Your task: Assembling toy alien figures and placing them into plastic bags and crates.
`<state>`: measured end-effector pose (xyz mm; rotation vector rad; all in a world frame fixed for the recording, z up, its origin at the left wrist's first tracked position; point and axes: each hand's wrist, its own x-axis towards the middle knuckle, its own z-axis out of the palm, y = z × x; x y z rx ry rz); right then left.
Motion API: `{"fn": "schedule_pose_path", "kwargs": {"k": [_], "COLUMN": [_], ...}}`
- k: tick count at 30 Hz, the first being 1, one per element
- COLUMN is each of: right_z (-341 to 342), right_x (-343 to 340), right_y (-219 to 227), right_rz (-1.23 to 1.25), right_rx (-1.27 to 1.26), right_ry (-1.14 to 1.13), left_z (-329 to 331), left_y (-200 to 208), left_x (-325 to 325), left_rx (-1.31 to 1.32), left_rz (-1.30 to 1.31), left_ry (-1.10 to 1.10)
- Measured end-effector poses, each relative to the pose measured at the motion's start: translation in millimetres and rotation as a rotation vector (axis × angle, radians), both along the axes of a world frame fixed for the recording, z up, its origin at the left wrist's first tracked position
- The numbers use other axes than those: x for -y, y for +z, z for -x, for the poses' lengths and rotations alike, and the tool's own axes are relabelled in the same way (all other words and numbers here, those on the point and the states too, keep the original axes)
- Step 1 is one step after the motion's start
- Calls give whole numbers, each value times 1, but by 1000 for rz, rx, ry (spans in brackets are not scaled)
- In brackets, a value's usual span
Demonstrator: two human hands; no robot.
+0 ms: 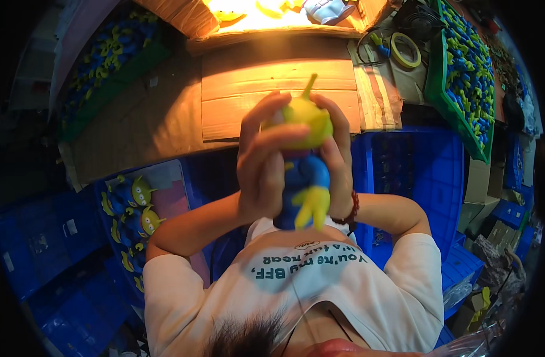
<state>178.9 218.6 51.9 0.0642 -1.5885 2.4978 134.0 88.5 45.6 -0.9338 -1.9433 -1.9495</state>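
A toy alien figure (308, 175) with a yellow-green head, one antenna and a blue body is upright between my hands, above the near edge of the bench. My left hand (259, 156) wraps the left side of its head, the fingers blurred and lying across the front. On the other side, my right hand (339, 156) grips the head and the upper body, fingers curled at the top. One blue arm with a yellow-green hand hangs down in front. The figure's face is hidden from view.
Beyond my hands, a brightly lit cardboard box (278, 41) holds more toy parts. Green trays of blue and yellow-green parts stand at right (437, 98) and left (115, 83). A tape roll (405, 50) lies at back right. Finished-looking figures (132, 208) lie in a blue crate at left.
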Motion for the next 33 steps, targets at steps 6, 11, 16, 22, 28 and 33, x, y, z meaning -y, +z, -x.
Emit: {"fn": "schedule_pose_path", "kwargs": {"k": [6,11,16,22,28,33], "right_z": [40,27,29,92,171,192], "right_x": [1,10,16,23,-50,-136], "right_y": [-18,-15,-29,-46,-130,-111], "right_rz": [41,0,-242,-108,446,-294], "right_rx": [32,64,14,103,469,291], "right_ry": [-19,46,-29,-110,520,255], "left_z": [26,11,13,59,118,128], "left_y": [-2,1,-5,-17,-58,-54], "left_x": [2,14,17,5,-7,11], "left_rx": [5,206,18,300,10,-46], "left_rz": [49,119,146,91,451,869], "left_ry": [0,21,111,185,181,-249]}}
